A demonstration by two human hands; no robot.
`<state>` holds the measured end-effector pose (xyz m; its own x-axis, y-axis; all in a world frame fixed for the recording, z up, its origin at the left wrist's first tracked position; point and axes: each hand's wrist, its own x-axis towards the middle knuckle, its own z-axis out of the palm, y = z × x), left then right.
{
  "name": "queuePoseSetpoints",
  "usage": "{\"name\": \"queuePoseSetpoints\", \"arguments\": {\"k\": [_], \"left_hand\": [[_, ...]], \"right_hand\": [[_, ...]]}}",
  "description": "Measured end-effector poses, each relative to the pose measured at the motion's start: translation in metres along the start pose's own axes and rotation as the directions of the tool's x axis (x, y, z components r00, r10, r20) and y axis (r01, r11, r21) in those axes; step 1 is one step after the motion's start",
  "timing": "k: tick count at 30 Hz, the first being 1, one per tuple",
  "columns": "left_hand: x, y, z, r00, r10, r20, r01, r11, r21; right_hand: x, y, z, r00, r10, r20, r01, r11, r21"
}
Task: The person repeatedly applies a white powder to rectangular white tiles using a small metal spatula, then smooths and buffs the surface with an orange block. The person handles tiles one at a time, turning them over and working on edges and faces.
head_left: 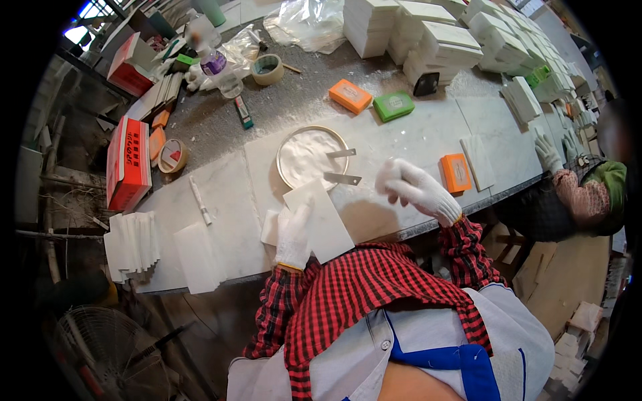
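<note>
Low in the frame's centre, the left hand (294, 235) in a white knit glove pinches the flat white rectangular tile (319, 220) by its lower left edge, tilted over the grey stone workbench (428, 130). The gloved right hand (413, 188) hovers right of centre, fingers loosely curled, gripping nothing. Keeping the tile steady seems wise before reaching for the round metal pan of white powder (306, 157) above it, two metal blades (342, 178) resting on its rim.

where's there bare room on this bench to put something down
Bare stone lies between the round pan and the orange box, below the green box. A smaller patch sits between the white stick and the pan. The far edge is crowded with stacked white boxes, the left with bottle and tape.
</note>
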<state>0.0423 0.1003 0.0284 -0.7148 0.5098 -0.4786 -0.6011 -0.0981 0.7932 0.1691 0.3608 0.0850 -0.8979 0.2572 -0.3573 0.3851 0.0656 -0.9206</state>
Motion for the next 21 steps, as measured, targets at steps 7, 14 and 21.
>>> {"name": "queuePoseSetpoints", "arguments": {"k": [7, 14, 21], "left_hand": [[0.002, -0.016, -0.006, 1.0, 0.006, 0.017, -0.004, 0.998, -0.07], [-0.005, -0.017, -0.006, 0.999, -0.015, 0.051, 0.017, 0.999, -0.042], [-0.019, -0.014, 0.002, 0.999, 0.005, 0.052, -0.001, 0.997, -0.076]], "right_hand": [[-0.015, -0.01, 0.042, 0.985, 0.123, 0.123, -0.146, 0.97, 0.197], [-0.009, -0.004, 0.047, 0.975, 0.2, 0.093, -0.216, 0.948, 0.234], [-0.015, -0.008, 0.061, 0.972, 0.229, 0.042, -0.231, 0.921, 0.315]]}}
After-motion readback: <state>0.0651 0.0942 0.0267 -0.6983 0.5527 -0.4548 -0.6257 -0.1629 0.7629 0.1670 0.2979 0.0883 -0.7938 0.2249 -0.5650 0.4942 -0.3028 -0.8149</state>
